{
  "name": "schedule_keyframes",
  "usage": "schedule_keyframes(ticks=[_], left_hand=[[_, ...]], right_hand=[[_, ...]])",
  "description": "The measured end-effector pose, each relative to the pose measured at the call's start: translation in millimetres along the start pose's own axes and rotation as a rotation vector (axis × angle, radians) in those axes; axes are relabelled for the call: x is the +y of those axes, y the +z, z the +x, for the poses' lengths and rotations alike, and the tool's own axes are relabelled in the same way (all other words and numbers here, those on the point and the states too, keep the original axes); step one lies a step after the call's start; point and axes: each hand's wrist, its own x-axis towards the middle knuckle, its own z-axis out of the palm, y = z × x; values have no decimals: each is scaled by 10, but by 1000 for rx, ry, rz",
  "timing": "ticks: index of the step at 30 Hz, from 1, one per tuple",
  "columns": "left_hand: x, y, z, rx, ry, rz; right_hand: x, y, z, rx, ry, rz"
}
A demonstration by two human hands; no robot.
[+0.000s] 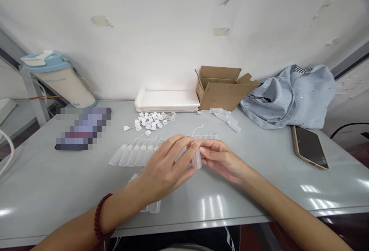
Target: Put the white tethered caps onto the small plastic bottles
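At the middle of the glossy grey tabletop (245, 201), a small cylindrical bottle of translucent plastic (196, 160) is held nearly upright between two bare hands. Its smooth wall could be a first cause of trouble: if the fingers press unevenly, it may slip or turn, and the plastic, probably soft, may be squeezed out of shape. At nine o'clock from it, a row of translucent bottles with thin white tails (132, 155) lies just beside the left hand (165, 164); a careless swing of the wrist might disturb this order. Between seven and eight o'clock, some similar translucent bottles (155, 206) lie partly covered by the left forearm, so they could be pushed without being noticed. Toward ten o'clock, a loose heap of small white plastic caps (151, 120) might be scattered by a knock.

As for the grip, both hands are closed around the bottle with little gap. The left fingers bend over its top, the thumb lower at its side; the right hand (223, 158) pinches near the top from three o'clock. How hard each presses cannot be seen.
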Motion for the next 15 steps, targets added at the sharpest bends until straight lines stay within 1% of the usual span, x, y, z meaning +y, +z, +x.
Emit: schedule_keyframes(ticks=[3,7,10,15], left_hand=[[-6,-18,4,11,25,48],[-2,-22,7,27,39,84],[3,13,-11,35,0,52],[-10,43,-23,25,-64,-54]], right_hand=[[13,14,-5,9,-30,-99],[18,32,-14,77,-98,-213],[8,47,-21,94,-112,-255],[-27,68,-24,73,-105,-269]])
